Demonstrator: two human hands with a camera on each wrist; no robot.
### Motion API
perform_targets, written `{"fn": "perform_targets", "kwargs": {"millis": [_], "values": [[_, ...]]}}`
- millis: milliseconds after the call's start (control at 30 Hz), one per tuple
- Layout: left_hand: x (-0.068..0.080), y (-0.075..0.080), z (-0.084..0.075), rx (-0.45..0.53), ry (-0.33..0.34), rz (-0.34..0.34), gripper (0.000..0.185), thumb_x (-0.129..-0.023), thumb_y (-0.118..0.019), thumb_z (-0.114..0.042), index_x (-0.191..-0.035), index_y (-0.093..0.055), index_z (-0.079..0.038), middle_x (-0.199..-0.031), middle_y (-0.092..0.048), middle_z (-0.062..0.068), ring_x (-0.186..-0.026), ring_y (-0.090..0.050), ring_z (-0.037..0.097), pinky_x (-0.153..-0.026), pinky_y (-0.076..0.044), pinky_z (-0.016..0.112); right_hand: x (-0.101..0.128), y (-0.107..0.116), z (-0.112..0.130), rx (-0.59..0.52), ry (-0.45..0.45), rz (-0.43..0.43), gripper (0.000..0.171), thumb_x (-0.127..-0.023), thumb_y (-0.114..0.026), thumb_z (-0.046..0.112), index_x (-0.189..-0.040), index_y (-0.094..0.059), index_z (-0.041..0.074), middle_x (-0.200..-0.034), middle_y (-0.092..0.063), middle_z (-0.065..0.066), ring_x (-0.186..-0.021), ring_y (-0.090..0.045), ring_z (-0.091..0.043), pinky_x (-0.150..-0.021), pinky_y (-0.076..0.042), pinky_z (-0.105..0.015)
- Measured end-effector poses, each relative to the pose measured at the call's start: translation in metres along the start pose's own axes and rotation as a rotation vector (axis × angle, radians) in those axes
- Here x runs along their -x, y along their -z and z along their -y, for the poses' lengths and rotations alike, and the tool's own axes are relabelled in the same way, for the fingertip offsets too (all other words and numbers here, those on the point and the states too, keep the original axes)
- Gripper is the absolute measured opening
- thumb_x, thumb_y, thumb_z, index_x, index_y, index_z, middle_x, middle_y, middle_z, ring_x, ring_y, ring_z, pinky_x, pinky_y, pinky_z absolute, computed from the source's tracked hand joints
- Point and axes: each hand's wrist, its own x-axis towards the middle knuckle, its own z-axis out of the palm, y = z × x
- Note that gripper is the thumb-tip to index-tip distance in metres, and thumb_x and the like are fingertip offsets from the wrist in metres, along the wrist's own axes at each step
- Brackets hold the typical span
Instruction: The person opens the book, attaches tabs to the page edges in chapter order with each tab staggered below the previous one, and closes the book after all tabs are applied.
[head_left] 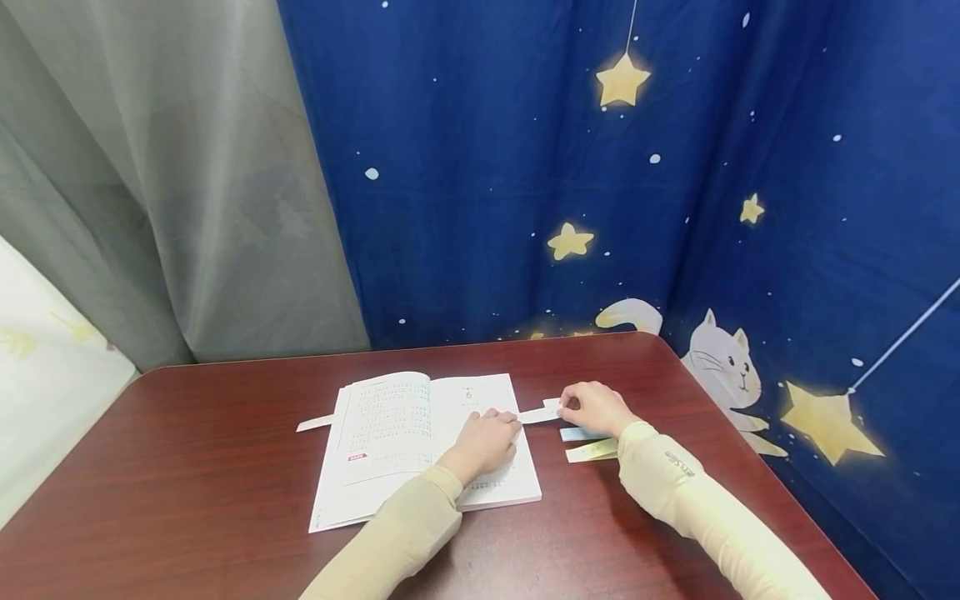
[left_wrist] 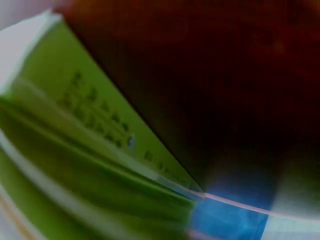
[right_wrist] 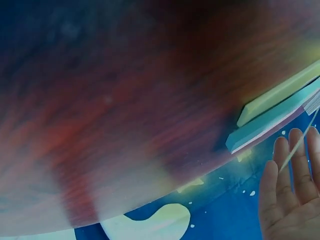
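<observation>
White paper strip (head_left: 542, 413) runs left-right at frame centre, bridging my hands: my right hand (head_left: 596, 408) pinches its right end, my left hand (head_left: 486, 443) rests curled on the open book (head_left: 397, 433), touching its left end.

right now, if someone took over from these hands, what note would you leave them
Left hand: rests on the right page of the open book, fingertips at one end of a white paper strip.
Right hand: holds the strip's other end, just off the book's right edge.
Blue strip and yellow strip lie on the table by the right wrist; another strip sticks out at the book's left.
Left: the white strip is not yet in the book.
</observation>
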Motion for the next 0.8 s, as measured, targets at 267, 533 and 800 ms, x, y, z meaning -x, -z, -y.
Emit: {"fn": "perform_targets", "kwargs": {"millis": [267, 533, 800], "values": [[0.007, 0.002, 0.002, 0.018, -0.007, 0.002, 0.031, -0.081, -0.052, -0.024, -0.109, -0.061, -0.014, -0.115, -0.054, -0.001, -0.102, -0.05, 0.019, -0.08, -0.039, 0.04, 0.002, 0.008, 0.003, -0.028, 0.027, -0.037, 0.008, -0.077, -0.064, 0.027, -0.081, -0.065, 0.02, -0.076, -0.059, 0.01, -0.072, -0.054, -0.008, -0.064, -0.043, -0.035], [0.026, 0.026, 0.013, 0.1, 0.005, -0.01, 0.037, -0.083, -0.052, -0.027, -0.116, -0.058, -0.011, -0.119, -0.053, 0.004, -0.108, -0.047, 0.022, -0.086, -0.036, 0.044, 0.008, 0.021, 0.007, -0.051, 0.037, -0.049, 0.01, -0.079, -0.062, 0.028, -0.083, -0.066, 0.02, -0.079, -0.06, 0.009, -0.073, -0.054, -0.009, -0.065, -0.043, -0.038], [0.061, 0.052, 0.046, 0.123, 0.024, -0.162, 0.044, -0.084, -0.054, -0.032, -0.118, -0.055, -0.005, -0.123, -0.048, 0.012, -0.112, -0.043, 0.029, -0.087, -0.032, 0.051, 0.018, 0.032, 0.01, 0.015, 0.095, -0.092, 0.026, -0.08, -0.061, 0.031, -0.099, -0.064, 0.014, -0.092, -0.061, 0.002, -0.086, -0.056, -0.017, -0.074, -0.044, -0.042]]}}
